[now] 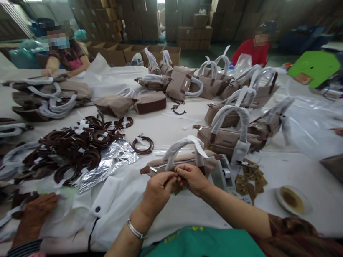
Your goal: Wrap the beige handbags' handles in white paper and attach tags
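My left hand point(158, 190) and my right hand point(194, 178) meet fingertip to fingertip, both pinched closed. What lies between the fingers is too small to make out; a bit of brown card shows just below them. Directly behind my hands stands a taupe handbag point(211, 164) with brown trim and a zip. Its handles point(169, 156) are wrapped in white film, and a white strip hangs from them. Part of the bag's front is hidden by my hands. Right of the bag lies a pile of small brown tags point(250, 179).
Wrapped handbags point(229, 133) crowd the right and back of the table. Coiled brown straps point(73, 147) are heaped at left beside silver film point(109, 162). A round dish point(307, 202) sits at right. Co-workers' hands point(40, 211) are at both sides; two people work opposite.
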The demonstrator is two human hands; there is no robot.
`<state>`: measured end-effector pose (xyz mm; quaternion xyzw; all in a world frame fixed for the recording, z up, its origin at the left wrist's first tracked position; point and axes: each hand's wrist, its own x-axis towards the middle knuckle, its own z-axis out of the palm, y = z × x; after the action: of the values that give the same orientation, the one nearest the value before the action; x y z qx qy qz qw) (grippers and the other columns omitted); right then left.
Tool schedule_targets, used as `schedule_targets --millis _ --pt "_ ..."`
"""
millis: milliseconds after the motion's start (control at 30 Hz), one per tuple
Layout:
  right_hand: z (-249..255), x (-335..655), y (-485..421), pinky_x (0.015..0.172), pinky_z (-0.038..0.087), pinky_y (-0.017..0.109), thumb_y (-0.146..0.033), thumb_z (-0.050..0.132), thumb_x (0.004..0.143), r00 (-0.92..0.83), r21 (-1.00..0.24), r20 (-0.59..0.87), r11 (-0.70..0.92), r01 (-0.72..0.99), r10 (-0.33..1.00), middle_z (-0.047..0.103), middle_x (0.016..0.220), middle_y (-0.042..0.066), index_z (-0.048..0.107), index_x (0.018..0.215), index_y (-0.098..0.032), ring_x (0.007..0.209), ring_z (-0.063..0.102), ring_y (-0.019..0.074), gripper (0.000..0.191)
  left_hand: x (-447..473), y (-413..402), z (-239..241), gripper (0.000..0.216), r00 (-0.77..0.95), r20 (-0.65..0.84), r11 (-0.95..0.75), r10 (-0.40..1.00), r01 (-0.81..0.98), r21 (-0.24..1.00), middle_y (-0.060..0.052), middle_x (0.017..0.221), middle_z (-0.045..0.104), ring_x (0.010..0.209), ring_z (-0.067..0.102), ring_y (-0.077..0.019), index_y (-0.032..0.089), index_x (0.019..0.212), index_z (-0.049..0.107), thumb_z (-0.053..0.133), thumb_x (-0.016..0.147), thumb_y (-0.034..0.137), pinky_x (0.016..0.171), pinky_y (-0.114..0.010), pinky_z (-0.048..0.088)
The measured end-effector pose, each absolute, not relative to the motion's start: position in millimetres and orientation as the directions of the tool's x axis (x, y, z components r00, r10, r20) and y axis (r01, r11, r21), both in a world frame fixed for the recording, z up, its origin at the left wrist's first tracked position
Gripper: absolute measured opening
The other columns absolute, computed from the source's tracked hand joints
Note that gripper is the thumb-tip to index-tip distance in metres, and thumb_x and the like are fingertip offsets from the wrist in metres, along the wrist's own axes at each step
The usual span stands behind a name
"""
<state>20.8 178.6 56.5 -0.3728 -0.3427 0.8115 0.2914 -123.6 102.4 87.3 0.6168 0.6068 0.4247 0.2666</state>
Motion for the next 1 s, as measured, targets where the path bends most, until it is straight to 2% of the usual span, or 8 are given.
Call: schedule_targets --millis 100,367,733,1000 --pt "59.6 20.5 178.1 0.044 0.034 0.019 -0.039 0.079 0.066 -0.556 -0.763 -0.416 -0.609 -0.217 0.719 0.06 0.056 -0.003 0.063 0.072 -0.015 0.046 0.048 0.0071 0.03 -122.5 103.1 84.5 0.015 -0.138 0.205 -0.086 0.969 0.588 0.804 -0.003 0.09 0.073 0.082 0.067 -0.0158 0.02 0.099 0.069 0.058 0.089 0.018 0.078 -0.028 0.052" --pt "57.8 20.7 178.4 0.044 0.031 0.018 -0.039 0.078 0.069 -0.585 -0.753 -0.414 -0.623 -0.212 0.698 0.058 0.057 -0.002 0.063 0.073 -0.014 0.047 0.046 0.007 0.029 -119.5 105.0 93.3 0.018 -0.094 0.261 -0.088 0.961 0.789 0.608 -0.005 0.078 0.06 0.076 0.058 -0.0183 0.017 0.084 0.066 0.05 0.092 0.02 0.072 -0.031 0.047" --pt "60.7 17.7 175.4 0.043 0.027 0.018 -0.038 0.079 0.069 -0.607 -0.707 -0.446 -0.675 -0.211 0.658 0.056 0.056 -0.002 0.063 0.073 -0.014 0.046 0.044 0.0067 0.029 -112.7 105.1 92.7 0.019 -0.164 0.253 -0.004 0.953 0.831 0.556 -0.004 0.079 0.061 0.076 0.058 -0.0183 0.019 0.081 0.063 0.048 0.093 0.02 0.072 -0.03 0.044" --pt "64.1 15.8 175.5 0.043 0.027 0.018 -0.039 0.079 0.068 -0.605 -0.691 -0.455 -0.688 -0.223 0.654 0.053 0.055 -0.003 0.061 0.07 -0.014 0.047 0.042 0.0064 0.031 -113.0 103.8 93.1 0.02 -0.166 0.27 -0.007 0.948 0.841 0.541 -0.004 0.077 0.06 0.074 0.057 -0.0176 0.019 0.079 0.062 0.048 0.093 0.019 0.071 -0.029 0.043"
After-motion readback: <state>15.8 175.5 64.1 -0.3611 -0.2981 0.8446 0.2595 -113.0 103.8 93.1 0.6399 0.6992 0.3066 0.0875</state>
